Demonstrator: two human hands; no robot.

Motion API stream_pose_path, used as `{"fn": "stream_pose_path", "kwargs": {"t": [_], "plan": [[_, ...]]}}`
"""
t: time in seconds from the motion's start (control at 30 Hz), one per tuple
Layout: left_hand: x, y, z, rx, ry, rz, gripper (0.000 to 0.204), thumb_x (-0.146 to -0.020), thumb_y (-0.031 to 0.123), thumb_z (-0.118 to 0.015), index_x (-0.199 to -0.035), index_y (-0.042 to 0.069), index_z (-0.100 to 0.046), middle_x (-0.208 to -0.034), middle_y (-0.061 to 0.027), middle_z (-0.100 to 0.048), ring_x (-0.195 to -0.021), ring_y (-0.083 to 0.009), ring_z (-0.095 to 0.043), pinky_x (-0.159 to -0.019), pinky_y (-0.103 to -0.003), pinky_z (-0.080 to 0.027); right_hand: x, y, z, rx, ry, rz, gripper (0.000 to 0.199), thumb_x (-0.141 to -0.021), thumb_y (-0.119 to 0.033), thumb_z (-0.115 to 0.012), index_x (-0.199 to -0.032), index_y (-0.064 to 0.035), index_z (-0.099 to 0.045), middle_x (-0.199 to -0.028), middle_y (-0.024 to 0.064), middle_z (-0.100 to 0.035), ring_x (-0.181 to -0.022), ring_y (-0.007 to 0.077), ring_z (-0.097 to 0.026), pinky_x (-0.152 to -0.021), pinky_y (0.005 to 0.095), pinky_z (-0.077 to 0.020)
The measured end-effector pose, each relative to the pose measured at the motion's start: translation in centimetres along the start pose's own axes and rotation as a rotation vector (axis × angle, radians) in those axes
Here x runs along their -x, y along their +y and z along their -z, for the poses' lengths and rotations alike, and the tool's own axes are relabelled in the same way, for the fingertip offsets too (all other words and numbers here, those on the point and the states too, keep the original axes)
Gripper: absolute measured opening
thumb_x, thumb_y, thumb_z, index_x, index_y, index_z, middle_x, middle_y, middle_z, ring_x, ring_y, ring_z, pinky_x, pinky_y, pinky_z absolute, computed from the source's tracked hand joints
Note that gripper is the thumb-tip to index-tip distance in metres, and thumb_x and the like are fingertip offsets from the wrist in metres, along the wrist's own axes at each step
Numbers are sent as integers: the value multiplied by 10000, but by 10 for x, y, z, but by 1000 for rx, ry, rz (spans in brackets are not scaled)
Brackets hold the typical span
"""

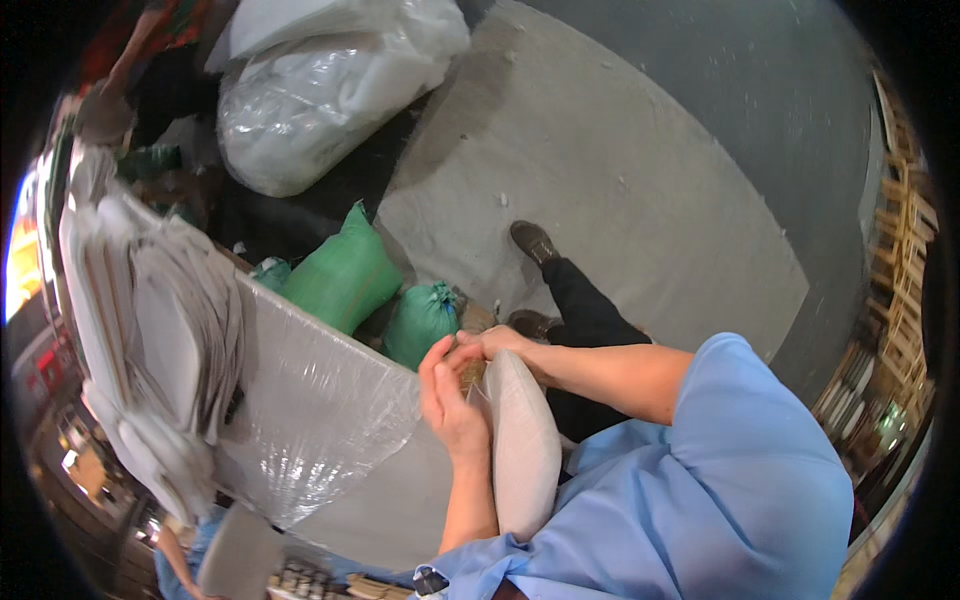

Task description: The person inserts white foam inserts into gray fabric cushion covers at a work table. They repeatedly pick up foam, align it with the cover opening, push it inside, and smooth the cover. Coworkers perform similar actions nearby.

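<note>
A pale, plump cushion (525, 450) stands on edge between my forearms, against my blue shirt. At its far end my right hand (503, 343) is closed, seemingly gripping the cushion's edge; its fingertips are partly hidden. My left hand (455, 405) is beside the cushion with its fingers curled toward the right hand, and the fingertips of both hands meet. Thin, clear strands or film show between the left palm and the cushion. What the left fingers pinch is too small to make out.
A table (370, 440) under clear film stands at the left, with a pile of pale grey flat cushions or covers (165, 310). Green sacks (345, 270) lie beyond it. A large clear bag of white material (330, 100) is farther off. Wooden pallets (905, 260) line the right; another person is lower left.
</note>
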State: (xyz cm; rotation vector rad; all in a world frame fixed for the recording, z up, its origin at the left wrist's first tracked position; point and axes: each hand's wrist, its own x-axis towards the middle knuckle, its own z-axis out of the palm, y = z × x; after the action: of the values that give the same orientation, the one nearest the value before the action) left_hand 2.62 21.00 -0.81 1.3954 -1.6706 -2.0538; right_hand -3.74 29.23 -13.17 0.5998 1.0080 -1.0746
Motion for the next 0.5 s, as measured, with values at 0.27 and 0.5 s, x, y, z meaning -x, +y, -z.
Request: {"fn": "stream_pose_path", "kwargs": {"t": [0.27, 0.5], "plan": [[48, 31, 27, 28, -162, 117, 445, -1155, 266, -388, -1350, -87, -576, -1333, -273, -671, -1280, -339, -651, -1149, -457, -485, 34, -7, 59, -197, 130, 598, 396, -1138, -362, -526, -922, -54, -650, -757, 3, -618, -707, 100, -578, -674, 273, -464], [47, 24, 22, -127, 79, 17, 417, -1152, 237, -403, -1422, -51, -537, -1284, -179, -585, -1117, -260, -641, -1011, -443, -558, 96, -4, 2, -137, -156, 798, 481, -1147, -399, -494, -880, -30, -650, -825, 35, -672, -811, 116, -639, -792, 278, -513]]}}
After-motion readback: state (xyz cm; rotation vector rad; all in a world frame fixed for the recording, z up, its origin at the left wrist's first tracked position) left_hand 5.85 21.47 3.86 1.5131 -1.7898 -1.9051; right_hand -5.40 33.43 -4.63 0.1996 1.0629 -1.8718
